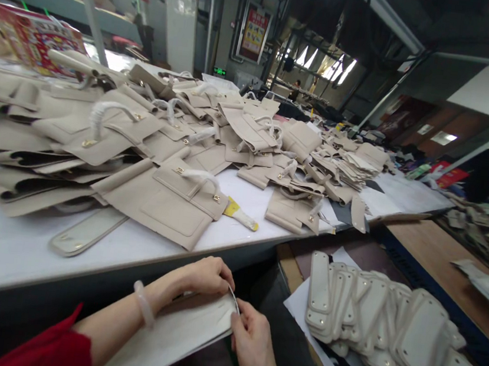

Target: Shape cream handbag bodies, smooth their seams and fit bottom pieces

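My left hand (206, 278) and my right hand (252, 341) meet low in the middle of the view, just below the white table's front edge (96, 263). Both pinch the far corner of a flat white leather piece (181, 332) that lies across my lap. My left fingers curl over its top edge, and my right thumb and fingers grip the same corner from the right. A pale bangle (143, 303) sits on my left wrist, and a red sleeve (50, 346) covers that forearm further back.
Beige bag panels with handles (171, 198) are heaped across the table. A small yellow-handled brush (241, 213) lies near its edge. A row of overlapping oblong white pieces (383, 324) rests on a lower brown bench at right. A person stands far back (297, 88).
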Demonstrator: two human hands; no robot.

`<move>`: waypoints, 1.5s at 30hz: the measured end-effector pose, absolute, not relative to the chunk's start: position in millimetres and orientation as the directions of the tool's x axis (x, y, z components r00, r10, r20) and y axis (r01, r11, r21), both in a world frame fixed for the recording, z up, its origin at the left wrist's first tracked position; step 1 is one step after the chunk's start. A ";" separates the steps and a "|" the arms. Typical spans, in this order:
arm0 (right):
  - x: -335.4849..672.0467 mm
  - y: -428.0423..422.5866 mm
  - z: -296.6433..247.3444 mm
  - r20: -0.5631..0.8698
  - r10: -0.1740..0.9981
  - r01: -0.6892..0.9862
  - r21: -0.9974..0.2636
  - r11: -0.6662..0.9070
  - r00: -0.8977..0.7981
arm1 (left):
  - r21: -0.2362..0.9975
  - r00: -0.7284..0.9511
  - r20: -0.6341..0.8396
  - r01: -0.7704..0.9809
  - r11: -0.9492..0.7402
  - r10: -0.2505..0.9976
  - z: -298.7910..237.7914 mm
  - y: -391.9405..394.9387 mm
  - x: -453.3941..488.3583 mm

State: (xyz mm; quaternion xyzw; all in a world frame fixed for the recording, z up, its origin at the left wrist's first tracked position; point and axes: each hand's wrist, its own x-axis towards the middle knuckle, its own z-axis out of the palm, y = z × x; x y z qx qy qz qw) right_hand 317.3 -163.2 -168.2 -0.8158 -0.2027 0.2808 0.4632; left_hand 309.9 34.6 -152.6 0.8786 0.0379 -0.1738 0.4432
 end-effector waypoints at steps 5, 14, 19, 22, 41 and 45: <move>314.3 -165.1 -176.8 -0.263 0.576 0.047 -0.883 -0.467 0.774 | 0.628 0.989 -0.033 -0.090 -0.773 -0.142 -128.6 14.1 268.2; 322.9 -164.3 -168.3 -0.338 0.604 0.009 -0.868 -0.496 0.722 | 0.448 0.956 -0.009 -0.259 -0.856 -0.293 -140.9 -7.2 234.6; 332.0 -160.9 -164.0 -0.363 0.628 0.080 -0.822 -0.563 0.688 | 0.387 0.945 -0.106 -0.249 -0.888 -0.311 -131.7 -13.1 238.5; 331.6 -160.8 -164.6 -0.352 0.618 0.106 -0.807 -0.580 0.703 | 0.393 0.947 -0.113 -0.235 -0.889 -0.300 -130.8 -13.0 237.5; 313.9 -157.9 -162.4 -0.287 0.565 0.187 -0.749 -0.636 0.773 | 0.767 0.977 -0.143 0.009 -0.641 -0.157 -163.1 43.3 298.4; 310.5 -158.2 -165.1 -0.278 0.551 0.199 -0.730 -0.653 0.787 | 0.785 0.975 -0.148 0.014 -0.619 -0.166 -163.4 43.9 297.9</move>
